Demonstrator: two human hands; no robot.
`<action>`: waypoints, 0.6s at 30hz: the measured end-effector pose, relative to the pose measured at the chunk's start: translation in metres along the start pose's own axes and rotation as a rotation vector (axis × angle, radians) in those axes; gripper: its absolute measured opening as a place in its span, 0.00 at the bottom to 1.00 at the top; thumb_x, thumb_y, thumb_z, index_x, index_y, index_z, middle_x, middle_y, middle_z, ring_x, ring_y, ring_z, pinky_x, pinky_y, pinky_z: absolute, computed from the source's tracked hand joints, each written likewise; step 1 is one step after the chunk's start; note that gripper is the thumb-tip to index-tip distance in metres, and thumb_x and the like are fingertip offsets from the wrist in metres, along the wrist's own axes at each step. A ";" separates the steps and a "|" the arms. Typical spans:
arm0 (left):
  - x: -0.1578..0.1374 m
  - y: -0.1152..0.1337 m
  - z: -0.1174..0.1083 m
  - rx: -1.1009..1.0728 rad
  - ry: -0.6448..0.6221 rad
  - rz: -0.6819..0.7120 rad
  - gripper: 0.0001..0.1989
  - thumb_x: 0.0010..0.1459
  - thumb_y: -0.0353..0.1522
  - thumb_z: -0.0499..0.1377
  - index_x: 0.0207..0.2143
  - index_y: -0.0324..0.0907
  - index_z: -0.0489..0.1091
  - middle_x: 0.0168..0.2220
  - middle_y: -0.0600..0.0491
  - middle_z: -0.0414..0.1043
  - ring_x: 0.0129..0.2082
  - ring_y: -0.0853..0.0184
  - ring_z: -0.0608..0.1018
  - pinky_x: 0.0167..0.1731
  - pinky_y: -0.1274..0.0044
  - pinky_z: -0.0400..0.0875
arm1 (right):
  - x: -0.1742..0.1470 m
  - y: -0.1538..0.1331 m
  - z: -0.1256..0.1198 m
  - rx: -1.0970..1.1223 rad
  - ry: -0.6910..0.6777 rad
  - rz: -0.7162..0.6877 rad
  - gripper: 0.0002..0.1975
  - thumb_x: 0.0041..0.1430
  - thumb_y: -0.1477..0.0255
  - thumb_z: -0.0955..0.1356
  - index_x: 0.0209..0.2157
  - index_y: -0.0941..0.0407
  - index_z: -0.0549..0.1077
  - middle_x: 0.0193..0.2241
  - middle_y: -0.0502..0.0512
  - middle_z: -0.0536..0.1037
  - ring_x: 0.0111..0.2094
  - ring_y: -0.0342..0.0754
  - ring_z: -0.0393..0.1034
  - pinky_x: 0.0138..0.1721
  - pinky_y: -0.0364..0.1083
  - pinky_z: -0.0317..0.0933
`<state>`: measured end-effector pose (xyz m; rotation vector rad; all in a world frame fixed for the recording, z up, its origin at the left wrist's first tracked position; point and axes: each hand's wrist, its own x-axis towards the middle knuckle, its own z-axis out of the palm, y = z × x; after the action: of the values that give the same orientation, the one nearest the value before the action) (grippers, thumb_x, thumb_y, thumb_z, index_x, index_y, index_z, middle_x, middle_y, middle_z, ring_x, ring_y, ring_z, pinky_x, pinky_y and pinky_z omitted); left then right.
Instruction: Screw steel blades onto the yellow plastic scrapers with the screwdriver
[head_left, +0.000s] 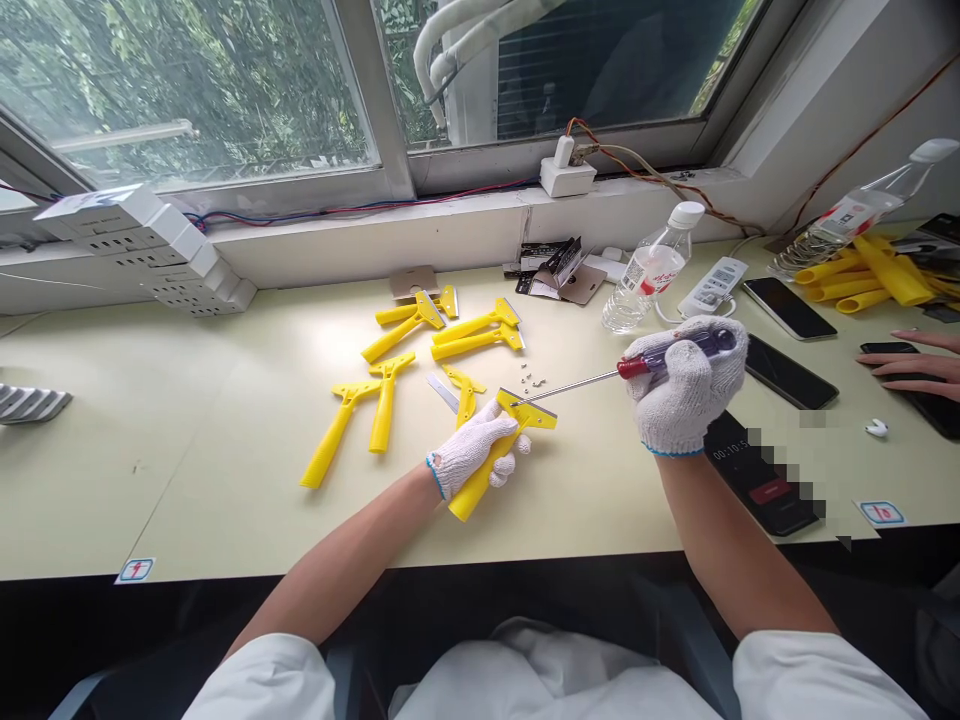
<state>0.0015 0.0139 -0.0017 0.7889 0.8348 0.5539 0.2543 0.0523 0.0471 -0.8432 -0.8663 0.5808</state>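
My left hand (480, 447), in a white knit glove, is closed around a yellow scraper (480, 482), its wide head pointing away from me. My right hand (686, 385), gloved too, grips a screwdriver (637, 366) with a red and purple handle. The screwdriver's shaft runs left, its tip at the scraper's head; whether it sits in a screw is too small to tell. Just beyond lie a loose yellow scraper head part (466, 392), a metal blade (443, 393) and several tiny screws (532, 381).
Several yellow scrapers (382, 405) lie on the table to the left and behind. A water bottle (651, 268), a power strip (712, 287) and phones (787, 372) stand or lie right. Another person's hand (919, 370) rests at the far right. White boxes (161, 250) are stacked back left.
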 end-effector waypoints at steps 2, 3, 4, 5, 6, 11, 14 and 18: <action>0.001 -0.001 -0.001 -0.009 -0.002 0.006 0.19 0.70 0.46 0.64 0.55 0.51 0.62 0.39 0.55 0.71 0.21 0.75 0.66 0.19 0.82 0.65 | 0.000 0.000 0.001 0.005 -0.004 -0.002 0.12 0.55 0.68 0.70 0.41 0.49 0.67 0.27 0.44 0.72 0.23 0.47 0.74 0.18 0.42 0.64; 0.001 -0.002 -0.001 -0.012 -0.002 0.006 0.19 0.70 0.46 0.64 0.55 0.51 0.62 0.39 0.55 0.71 0.21 0.74 0.67 0.19 0.82 0.65 | 0.000 0.000 0.001 0.006 -0.006 -0.005 0.12 0.55 0.68 0.70 0.41 0.49 0.67 0.27 0.44 0.72 0.22 0.47 0.74 0.18 0.42 0.63; 0.001 -0.002 -0.002 -0.015 -0.001 0.006 0.19 0.70 0.45 0.64 0.55 0.51 0.62 0.39 0.55 0.71 0.21 0.74 0.67 0.19 0.82 0.65 | 0.001 0.001 0.001 0.007 -0.003 -0.011 0.12 0.55 0.68 0.70 0.41 0.49 0.67 0.27 0.44 0.72 0.22 0.48 0.74 0.17 0.42 0.62; 0.001 -0.002 -0.002 -0.016 0.001 0.006 0.19 0.70 0.45 0.64 0.54 0.51 0.62 0.39 0.55 0.71 0.21 0.75 0.67 0.19 0.82 0.64 | 0.001 0.001 0.002 0.007 0.002 -0.017 0.12 0.55 0.68 0.70 0.41 0.48 0.67 0.27 0.44 0.71 0.22 0.48 0.74 0.16 0.42 0.61; 0.001 -0.002 -0.002 -0.018 0.004 0.005 0.19 0.70 0.45 0.64 0.54 0.51 0.62 0.39 0.55 0.71 0.21 0.75 0.67 0.19 0.83 0.65 | 0.001 0.001 0.002 0.007 0.005 -0.022 0.12 0.55 0.68 0.70 0.41 0.48 0.67 0.27 0.44 0.71 0.21 0.48 0.74 0.16 0.42 0.61; 0.001 -0.002 -0.001 -0.016 0.013 -0.001 0.20 0.69 0.46 0.65 0.54 0.51 0.62 0.39 0.55 0.72 0.20 0.75 0.66 0.18 0.83 0.64 | 0.002 0.005 0.002 0.048 -0.014 -0.051 0.11 0.55 0.69 0.71 0.41 0.49 0.70 0.26 0.44 0.73 0.22 0.47 0.74 0.18 0.42 0.66; 0.002 -0.003 -0.002 -0.014 0.014 0.004 0.20 0.69 0.46 0.65 0.54 0.51 0.62 0.39 0.55 0.72 0.20 0.75 0.66 0.18 0.83 0.65 | 0.001 0.007 -0.001 0.083 -0.049 -0.061 0.12 0.55 0.70 0.72 0.41 0.49 0.70 0.25 0.43 0.76 0.22 0.47 0.75 0.18 0.43 0.67; 0.002 -0.003 -0.004 -0.002 0.006 -0.006 0.20 0.69 0.46 0.65 0.55 0.51 0.63 0.39 0.55 0.73 0.20 0.75 0.68 0.18 0.83 0.67 | 0.005 0.001 -0.003 0.072 -0.211 -0.077 0.12 0.54 0.72 0.73 0.40 0.49 0.73 0.27 0.46 0.82 0.24 0.51 0.79 0.18 0.45 0.69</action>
<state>0.0003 0.0154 -0.0065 0.7831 0.8418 0.5521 0.2595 0.0553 0.0469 -0.6879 -1.0585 0.6369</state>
